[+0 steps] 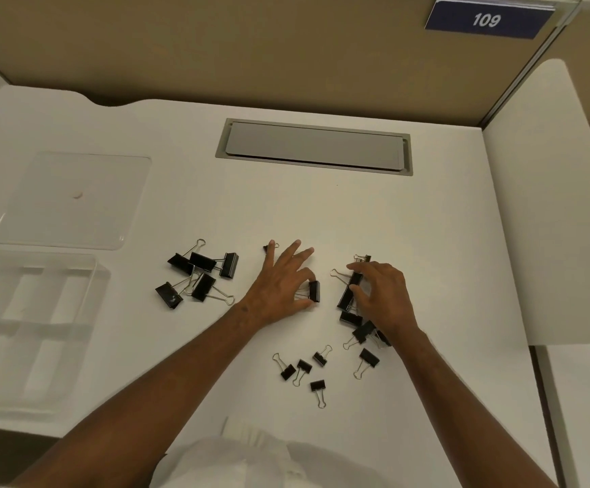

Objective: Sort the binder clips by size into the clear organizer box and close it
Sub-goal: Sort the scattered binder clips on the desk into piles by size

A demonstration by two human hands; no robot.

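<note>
Clips lie in loose size groups on the white desk [392,213], apparently pre-sorted before boxing. Large binder clips [200,274] cluster at left, nearest the clear organizer box [29,332], which sits open at the left desk edge, compartments apparently unfilled; its lid [75,199] lies flat just behind. Small binder clips [304,369] sit nearest the body. Left hand [281,283] pinches one medium clip [314,291] between thumb and curled finger, other fingers spread. Right hand [381,294], fingers curled, grips clips in the right-hand pile [351,304], likely picking out the next one
</note>
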